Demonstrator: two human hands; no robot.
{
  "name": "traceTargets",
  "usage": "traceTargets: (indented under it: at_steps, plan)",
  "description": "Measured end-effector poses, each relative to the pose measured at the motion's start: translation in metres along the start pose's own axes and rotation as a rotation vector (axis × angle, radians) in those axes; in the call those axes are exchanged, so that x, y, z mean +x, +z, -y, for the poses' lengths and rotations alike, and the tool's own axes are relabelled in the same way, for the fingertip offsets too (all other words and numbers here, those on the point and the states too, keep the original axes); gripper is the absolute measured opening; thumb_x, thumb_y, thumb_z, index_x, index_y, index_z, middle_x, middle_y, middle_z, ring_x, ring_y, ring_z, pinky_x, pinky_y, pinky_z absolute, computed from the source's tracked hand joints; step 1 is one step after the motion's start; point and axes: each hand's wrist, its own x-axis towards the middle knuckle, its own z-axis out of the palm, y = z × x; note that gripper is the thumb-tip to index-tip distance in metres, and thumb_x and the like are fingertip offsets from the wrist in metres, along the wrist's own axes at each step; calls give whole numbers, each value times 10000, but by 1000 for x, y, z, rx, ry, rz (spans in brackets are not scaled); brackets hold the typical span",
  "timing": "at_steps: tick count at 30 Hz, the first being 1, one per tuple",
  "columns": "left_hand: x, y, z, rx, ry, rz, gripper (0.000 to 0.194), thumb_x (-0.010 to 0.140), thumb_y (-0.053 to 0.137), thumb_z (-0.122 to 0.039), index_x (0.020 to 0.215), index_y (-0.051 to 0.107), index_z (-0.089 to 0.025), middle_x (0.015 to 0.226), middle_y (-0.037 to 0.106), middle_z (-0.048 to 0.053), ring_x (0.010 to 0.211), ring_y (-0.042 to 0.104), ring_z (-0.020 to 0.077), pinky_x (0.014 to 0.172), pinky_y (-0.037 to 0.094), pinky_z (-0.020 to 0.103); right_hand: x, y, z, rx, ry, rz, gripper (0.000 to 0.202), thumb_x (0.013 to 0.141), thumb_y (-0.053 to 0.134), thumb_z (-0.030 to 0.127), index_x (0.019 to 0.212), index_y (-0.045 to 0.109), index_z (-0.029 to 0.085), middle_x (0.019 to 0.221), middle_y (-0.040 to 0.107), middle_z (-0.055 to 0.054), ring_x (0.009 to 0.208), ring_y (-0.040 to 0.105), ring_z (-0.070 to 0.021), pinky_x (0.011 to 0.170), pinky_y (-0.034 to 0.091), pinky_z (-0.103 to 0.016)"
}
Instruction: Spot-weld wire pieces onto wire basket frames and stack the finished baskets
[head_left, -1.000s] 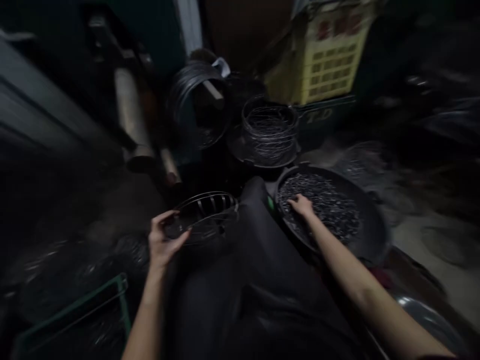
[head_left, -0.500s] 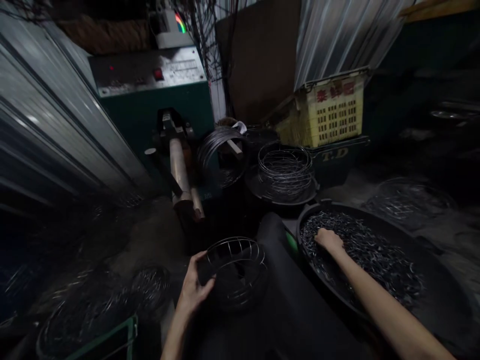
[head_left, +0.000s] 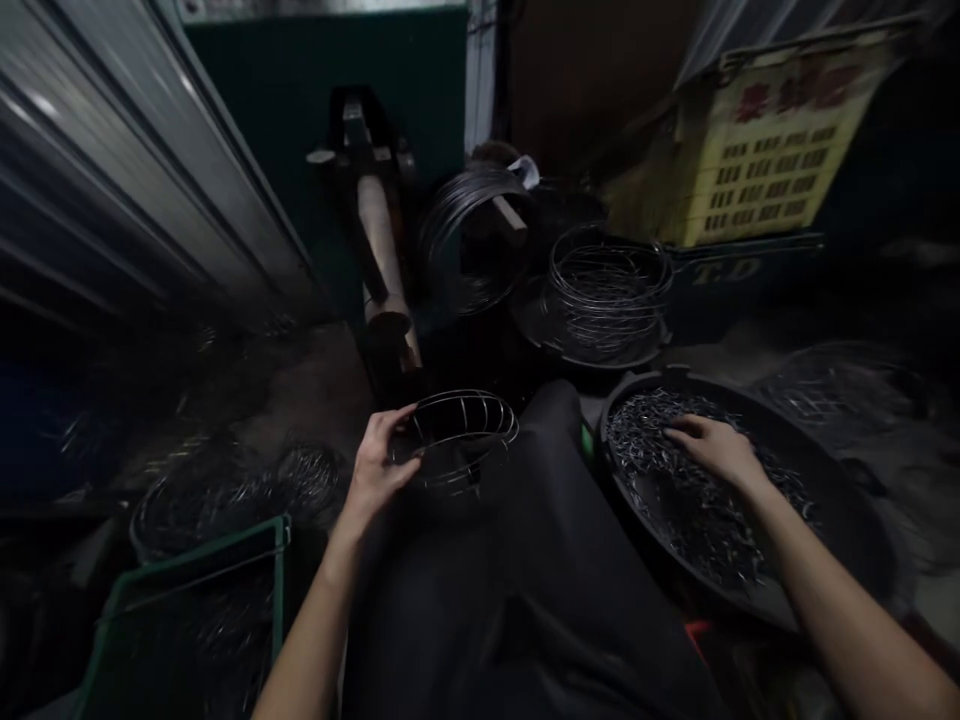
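Observation:
My left hand (head_left: 380, 462) grips the left side of a round wire frame (head_left: 480, 432), thumb and fingers around its rim. Two wire rings joined by short cross wires make up this frame, held above my dark-clothed lap. Over on the right, my right hand (head_left: 712, 448) is just above a wide black pan (head_left: 847, 545) of small, short metal pieces (head_left: 675, 500). Its fingers are bent and drawn together at the tips; whatever is between them is too small and dark to make out.
Ahead stands a green machine (head_left: 262, 120) with a projecting cylindrical arm (head_left: 381, 235). Beside it are a wire coil (head_left: 465, 205) and stacked wire rings (head_left: 611, 290) on a tray. A yellow crate (head_left: 780, 170) is behind the pan. At lower left sits a green crate (head_left: 281, 580).
My right hand has risen slightly out of the metal pieces and moved right. My left hand still holds the wire frame. The view has tilted downward.

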Motion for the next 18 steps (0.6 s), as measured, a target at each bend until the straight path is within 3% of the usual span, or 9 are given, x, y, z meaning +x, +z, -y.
traceTargets:
  at_steps: [2, 4, 6, 8, 10, 13, 16, 18]
  plan:
    - [7, 3, -2, 44, 3, 9, 581, 687, 631, -150, 1244, 500, -251, 1076, 505, 44, 962, 555, 185, 886, 488, 361, -21, -12, 44, 335, -81, 162, 298, 788, 604, 360, 1022, 622, 175, 693, 674, -48, 630, 660, -188, 597, 530, -295]
    - [11, 8, -4, 119, 6, 33, 598, 680, 623, -128, 1250, 502, -262, 1101, 489, 52, 1032, 530, 215, 925, 463, 401, -46, -19, 100, 716, -196, 403, 512, 752, 654, 409, 1199, 512, 203, 689, 644, 2, 593, 633, -160, 539, 514, -263]
    - [13, 12, -6, 194, 15, 68, 614, 685, 619, -120, 1266, 492, -274, 1133, 475, 60, 1092, 500, 243, 956, 431, 439, -64, -20, 154, 841, -340, 646, 511, 753, 659, 417, 1203, 515, 223, 714, 630, 22, 546, 598, -126, 476, 473, -228]
    - [12, 13, -9, 231, 30, 104, 629, 692, 618, -115, 1281, 477, -284, 1164, 462, 66, 1113, 486, 252, 963, 417, 450, -72, -15, 196, 805, -514, 775, 355, 795, 616, 400, 1088, 601, 199, 757, 650, 4, 566, 597, -116, 495, 472, -225]
    - [9, 11, -12, 234, 34, 133, 648, 692, 613, -104, 1294, 461, -291, 1185, 453, 67, 1125, 482, 252, 958, 416, 439, -74, -5, 221, 657, -708, 671, 246, 827, 589, 338, 1007, 650, 181, 859, 688, -29, 688, 636, -135, 601, 497, -244]
    - [4, 5, -13, 209, 30, 137, 673, 674, 602, -83, 1298, 453, -286, 1185, 456, 67, 1133, 482, 250, 965, 412, 431, -75, 12, 237, 245, -986, 322, 282, 837, 581, 218, 1112, 633, 185, 1038, 694, -62, 862, 655, -173, 684, 477, -257]
    - [0, 0, -11, 164, 11, 100, 666, 655, 600, -82, 1280, 470, -273, 1172, 460, 67, 1119, 491, 247, 970, 413, 431, -78, 23, 241, -101, -1216, 121, 294, 864, 520, 147, 1136, 623, 191, 1018, 707, -58, 780, 662, -147, 593, 420, -239]
    - [-3, -2, -8, 120, -9, 75, 654, 656, 600, -88, 1273, 475, -266, 1167, 463, 66, 1105, 496, 242, 964, 420, 424, -79, 28, 242, -162, -1356, -10, 261, 881, 495, 143, 1089, 643, 197, 1001, 715, -44, 710, 648, -118, 556, 379, -237]
